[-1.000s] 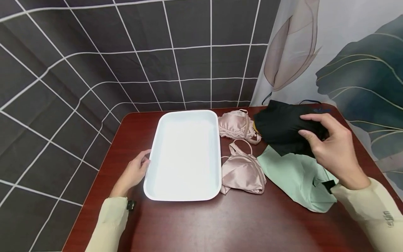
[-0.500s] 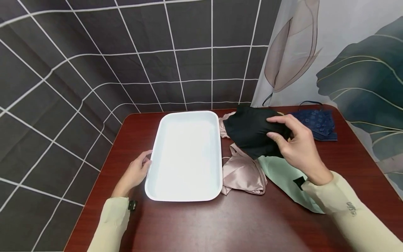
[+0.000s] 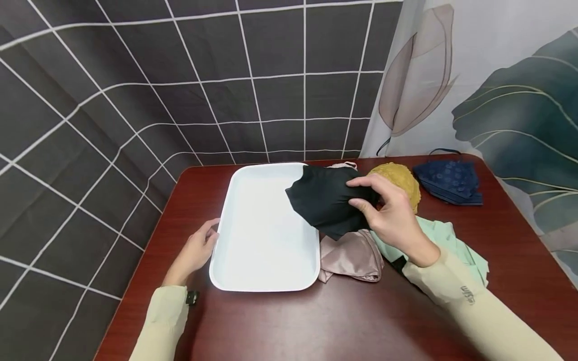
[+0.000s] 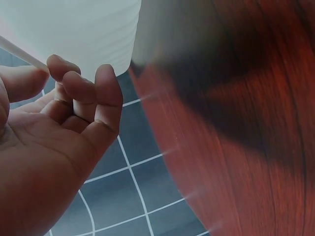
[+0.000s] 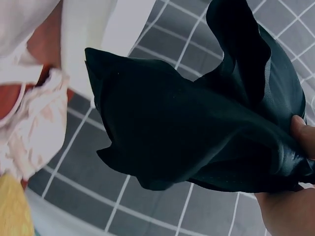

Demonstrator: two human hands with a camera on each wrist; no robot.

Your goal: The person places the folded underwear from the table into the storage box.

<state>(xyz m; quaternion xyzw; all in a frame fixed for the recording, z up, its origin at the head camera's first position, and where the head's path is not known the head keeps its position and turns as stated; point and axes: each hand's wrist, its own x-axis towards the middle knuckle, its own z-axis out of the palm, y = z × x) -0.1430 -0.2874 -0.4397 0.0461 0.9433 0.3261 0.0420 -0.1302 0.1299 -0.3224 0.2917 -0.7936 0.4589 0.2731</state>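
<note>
1. Black cloth [image 3: 329,200] hangs from the right hand [image 3: 390,215], raised at the right rim of the white tray [image 3: 266,245], overlapping its upper right corner in the head view.
2. Right hand: thumb and fingers pinch the cloth near its right end, the rest drooping in loose folds.
3. Left hand [image 3: 194,253]: thumb and fingers pinch the tray's left rim.
4. Tray rests on the reddish-brown table [image 3: 280,326].
5. Pink satin bra [image 3: 354,258] lies just beside the tray, partly hidden by the cloth.
6. Farther right are 3 pieces: yellow lace garment [image 3: 399,178], navy bra [image 3: 449,180], mint-green fabric [image 3: 444,233], the last partly behind the right sleeve.
</note>
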